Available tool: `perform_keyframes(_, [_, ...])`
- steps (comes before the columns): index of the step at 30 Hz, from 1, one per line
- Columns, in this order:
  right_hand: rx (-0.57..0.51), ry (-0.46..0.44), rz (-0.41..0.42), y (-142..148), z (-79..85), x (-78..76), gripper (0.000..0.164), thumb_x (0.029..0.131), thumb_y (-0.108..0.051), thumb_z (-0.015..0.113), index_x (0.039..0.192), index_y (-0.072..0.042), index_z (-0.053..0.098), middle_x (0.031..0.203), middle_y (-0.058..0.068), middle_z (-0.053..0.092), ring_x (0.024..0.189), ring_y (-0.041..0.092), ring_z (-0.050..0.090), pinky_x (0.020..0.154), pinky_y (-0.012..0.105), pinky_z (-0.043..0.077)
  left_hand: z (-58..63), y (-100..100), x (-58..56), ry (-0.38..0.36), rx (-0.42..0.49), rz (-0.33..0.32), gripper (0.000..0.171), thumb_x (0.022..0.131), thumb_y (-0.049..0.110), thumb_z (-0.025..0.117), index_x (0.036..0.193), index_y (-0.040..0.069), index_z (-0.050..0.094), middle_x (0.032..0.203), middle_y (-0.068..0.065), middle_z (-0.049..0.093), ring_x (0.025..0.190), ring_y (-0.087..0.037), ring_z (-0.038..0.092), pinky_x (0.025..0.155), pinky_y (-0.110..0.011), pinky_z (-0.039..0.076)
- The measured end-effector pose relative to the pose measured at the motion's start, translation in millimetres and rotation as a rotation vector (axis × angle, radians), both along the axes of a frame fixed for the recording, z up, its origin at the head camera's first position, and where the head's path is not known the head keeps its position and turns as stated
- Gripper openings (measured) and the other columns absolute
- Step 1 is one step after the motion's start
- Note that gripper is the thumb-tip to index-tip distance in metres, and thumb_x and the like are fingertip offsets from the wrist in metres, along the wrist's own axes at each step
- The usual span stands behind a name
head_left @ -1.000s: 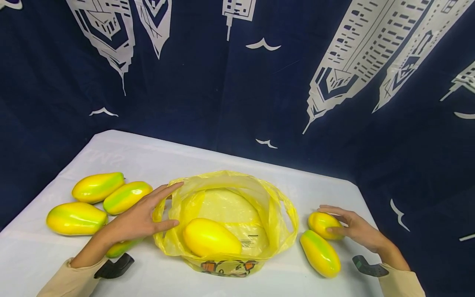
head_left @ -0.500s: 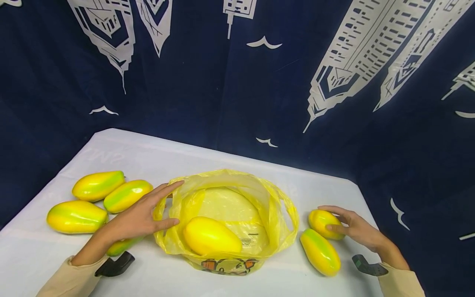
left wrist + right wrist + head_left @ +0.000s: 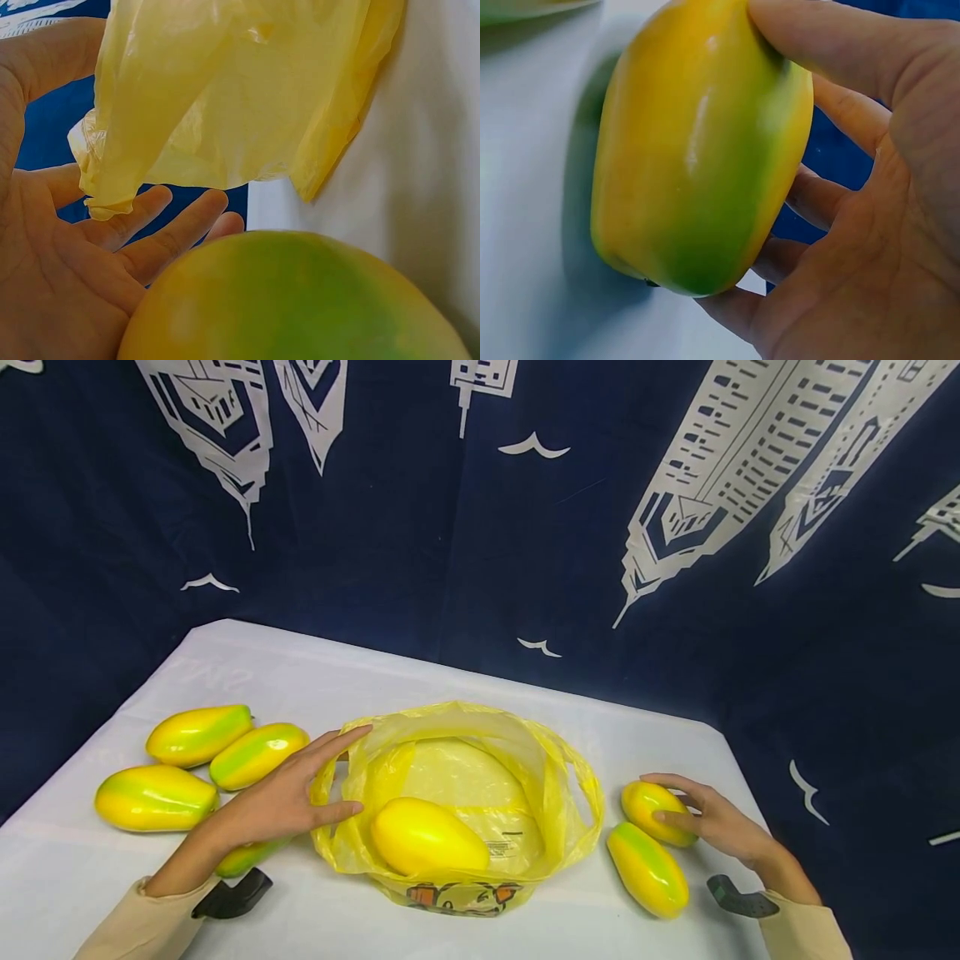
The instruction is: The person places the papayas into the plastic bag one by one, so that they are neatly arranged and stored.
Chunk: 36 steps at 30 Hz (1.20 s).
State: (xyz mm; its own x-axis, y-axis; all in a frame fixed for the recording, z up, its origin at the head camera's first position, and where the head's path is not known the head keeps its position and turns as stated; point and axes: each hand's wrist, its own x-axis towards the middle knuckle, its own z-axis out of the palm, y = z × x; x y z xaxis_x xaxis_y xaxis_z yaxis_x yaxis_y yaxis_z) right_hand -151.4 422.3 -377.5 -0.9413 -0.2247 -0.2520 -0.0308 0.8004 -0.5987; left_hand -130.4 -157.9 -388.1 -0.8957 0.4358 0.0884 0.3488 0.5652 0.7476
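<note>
Plainly, a fruit sits pinched between right fingers and thumb; left fingers spread.

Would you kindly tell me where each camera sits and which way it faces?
Head: worn on the head, facing forward and down at the yellow bag; left hand, right hand and sleeves show.
Left wrist: on that wrist, facing the bag's side; only the left hand shows.
Right wrist: likewise, facing the gripped fruit; right hand shows.
Head and right wrist share that fruit.

A white-covered bench spreads below the right hand; beyond it hangs navy cloth with white buildings and bird shapes.
</note>
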Motion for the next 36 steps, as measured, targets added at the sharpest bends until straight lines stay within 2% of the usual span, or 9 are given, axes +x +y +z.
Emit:
perform_keyframes(7, [-0.012, 0.01, 0.011, -2.4, -0.4, 2.2, 0.051, 0.097, -0.036, 0.064, 0.145, -0.023, 0.052, 0.152, 0.012, 0.048, 0.141, 0.044, 0.034, 0.1, 0.072, 0.037, -0.6, -0.6, 0.0, 0.004, -0.002, 0.003, 0.087, 0.087, 0.038, 0.078, 0.158, 0.03, 0.029, 0.162, -0.014, 0.03, 0.139, -0.041, 0.042, 0.106, -0.073, 0.035])
perform_keyframes(14, [-0.015, 0.037, 0.008, -3.8, -1.6, 3.4, 0.051, 0.1, -0.033, 0.061, 0.148, -0.021, 0.05, 0.153, 0.013, 0.047, 0.141, 0.044, 0.034, 0.102, 0.072, 0.036, -0.6, -0.5, 0.9, -0.007, -0.004, 0.005, 0.087, 0.086, 0.04, 0.078, 0.158, 0.03, 0.029, 0.162, -0.014, 0.03, 0.136, -0.04, 0.045, 0.106, -0.072, 0.036])
perform_keyframes(22, [-0.01, 0.064, -0.007, -4.5, 1.3, 0.1, 0.053, 0.1, -0.03, 0.062, 0.149, -0.016, 0.047, 0.154, 0.018, 0.044, 0.141, 0.046, 0.033, 0.101, 0.072, 0.036, -0.2, 1.2, 0.9, -0.027, -0.009, 0.01, 0.087, 0.086, 0.035, 0.079, 0.158, 0.029, 0.03, 0.163, -0.015, 0.029, 0.143, -0.044, 0.036, 0.108, -0.072, 0.033])
perform_keyframes(31, [0.005, 0.1, 0.002, -6.6, 10.2, -1.1, 0.054, 0.101, -0.032, 0.06, 0.15, -0.015, 0.044, 0.154, 0.019, 0.043, 0.14, 0.046, 0.035, 0.1, 0.073, 0.038, 0.4, 0.6, 0.5, -0.012, -0.018, 0.009, 0.087, 0.086, 0.039, 0.078, 0.158, 0.029, 0.03, 0.163, -0.015, 0.028, 0.143, -0.044, 0.036, 0.107, -0.073, 0.034])
perform_keyframes(36, [0.003, 0.123, 0.0, -10.7, 16.6, -0.6, 0.056, 0.101, -0.032, 0.06, 0.151, -0.016, 0.043, 0.154, 0.019, 0.042, 0.135, 0.045, 0.04, 0.096, 0.069, 0.044, 1.0, 0.4, 1.3, -0.016, -0.017, 0.013, 0.087, 0.086, 0.04, 0.078, 0.158, 0.031, 0.03, 0.162, -0.015, 0.029, 0.142, -0.043, 0.038, 0.106, -0.073, 0.034])
